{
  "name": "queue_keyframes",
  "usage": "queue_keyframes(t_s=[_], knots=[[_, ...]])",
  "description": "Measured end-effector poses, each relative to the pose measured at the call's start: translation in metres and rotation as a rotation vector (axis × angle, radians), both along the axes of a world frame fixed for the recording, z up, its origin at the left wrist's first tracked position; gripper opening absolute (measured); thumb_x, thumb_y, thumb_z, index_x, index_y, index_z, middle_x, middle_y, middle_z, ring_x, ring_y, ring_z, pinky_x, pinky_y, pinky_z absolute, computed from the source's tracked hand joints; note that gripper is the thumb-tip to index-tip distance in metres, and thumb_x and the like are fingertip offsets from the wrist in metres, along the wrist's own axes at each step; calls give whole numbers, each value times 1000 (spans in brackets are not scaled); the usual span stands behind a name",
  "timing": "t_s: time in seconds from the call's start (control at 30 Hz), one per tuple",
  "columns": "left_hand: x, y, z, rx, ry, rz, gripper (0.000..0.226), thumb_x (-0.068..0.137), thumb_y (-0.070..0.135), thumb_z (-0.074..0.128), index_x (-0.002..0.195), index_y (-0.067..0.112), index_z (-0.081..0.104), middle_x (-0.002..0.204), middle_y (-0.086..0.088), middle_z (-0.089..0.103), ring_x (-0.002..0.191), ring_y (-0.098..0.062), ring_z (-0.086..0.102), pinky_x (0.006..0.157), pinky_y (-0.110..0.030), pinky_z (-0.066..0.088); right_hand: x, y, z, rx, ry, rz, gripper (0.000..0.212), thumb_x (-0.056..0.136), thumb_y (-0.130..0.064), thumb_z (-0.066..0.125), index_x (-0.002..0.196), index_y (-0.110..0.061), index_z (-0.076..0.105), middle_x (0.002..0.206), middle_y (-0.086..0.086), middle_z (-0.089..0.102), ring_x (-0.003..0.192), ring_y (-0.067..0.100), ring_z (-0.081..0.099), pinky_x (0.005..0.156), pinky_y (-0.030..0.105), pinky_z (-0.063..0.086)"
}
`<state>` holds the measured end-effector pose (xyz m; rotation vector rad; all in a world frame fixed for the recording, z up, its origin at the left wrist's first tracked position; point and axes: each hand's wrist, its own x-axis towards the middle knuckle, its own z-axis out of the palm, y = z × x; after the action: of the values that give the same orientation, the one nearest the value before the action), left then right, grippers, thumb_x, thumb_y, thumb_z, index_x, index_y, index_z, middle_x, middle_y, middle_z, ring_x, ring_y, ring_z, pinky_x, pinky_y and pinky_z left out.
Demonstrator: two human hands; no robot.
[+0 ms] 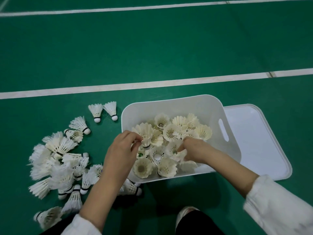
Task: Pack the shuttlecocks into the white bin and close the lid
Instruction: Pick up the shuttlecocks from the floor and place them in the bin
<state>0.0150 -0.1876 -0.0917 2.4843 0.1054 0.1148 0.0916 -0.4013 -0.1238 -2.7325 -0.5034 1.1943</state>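
Note:
A white bin stands on the green court floor, holding several shuttlecocks, most with feathers up. My left hand reaches over the bin's left wall and pinches one shuttlecock by its lower skirt. My right hand is inside the bin, fingers closed on another shuttlecock. A loose pile of shuttlecocks lies on the floor left of the bin. The white lid lies flat to the bin's right, partly under it.
Two shuttlecocks stand apart on their corks just beyond the pile. White court lines cross the green floor behind the bin. A white shoe and dark trouser legs show at the bottom edge.

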Motion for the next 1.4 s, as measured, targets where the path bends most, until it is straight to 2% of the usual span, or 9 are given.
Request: queue_keyframes(t_s=[0.17,0.27,0.53,0.83,1.0,1.07,1.2,1.3,1.4], knots=[[2,-3,-1,4,-24,-18,6,84,10,63,85,16,64,86,10,58,81,-10,54,70,-25,44,-3,16,49,342,-361,-94,28,93,-16,51,119,-21,62,124,-4,55,105,17,58,91,29,46],[2,-6,-1,-1,-45,-52,9,81,7,66,82,15,63,83,10,56,79,-10,52,68,-24,43,-16,42,68,636,-310,15,32,91,-17,54,123,-19,56,121,-9,52,90,6,53,84,20,41],[3,19,16,-148,-47,50,15,89,15,57,103,20,60,102,13,49,83,3,55,76,-16,45,-9,65,31,474,-289,31,24,94,-18,49,104,-6,67,103,8,64,96,23,59,82,31,43],[-16,105,5,-128,69,377,32,96,34,42,119,14,52,106,4,56,93,-12,54,78,-27,41,-12,97,-5,212,-230,274,36,94,-39,47,98,-13,71,95,5,68,93,24,60,71,35,51],[-39,158,-30,-105,478,388,23,91,27,55,110,14,55,102,-1,61,89,-18,58,77,-31,44,-16,110,-7,1,-215,370,31,96,-29,43,118,-13,58,116,10,58,113,30,49,89,43,47],[-45,167,-40,-144,636,340,15,87,26,61,98,16,60,96,0,64,89,-18,60,75,-30,45,-20,117,14,35,-278,351,30,95,-22,43,123,-14,52,119,8,55,111,29,51,86,43,49],[-47,151,-48,-193,661,276,11,85,25,64,83,15,64,81,0,65,78,-14,60,59,-22,40,-27,142,60,240,-503,302,18,95,-19,38,90,-12,54,89,6,63,78,28,59,62,34,47],[-46,133,-57,-115,688,257,21,85,33,63,89,12,63,81,1,62,74,-14,56,61,-25,39,-42,168,79,332,-484,358,30,98,-33,34,89,-13,55,80,2,52,75,24,55,66,36,49],[-52,123,-67,-100,665,289,24,85,31,61,89,7,57,77,-2,54,76,-19,50,66,-26,36,-62,192,79,372,-430,473,33,98,-35,35,100,-9,57,95,9,58,89,26,55,74,38,47]])
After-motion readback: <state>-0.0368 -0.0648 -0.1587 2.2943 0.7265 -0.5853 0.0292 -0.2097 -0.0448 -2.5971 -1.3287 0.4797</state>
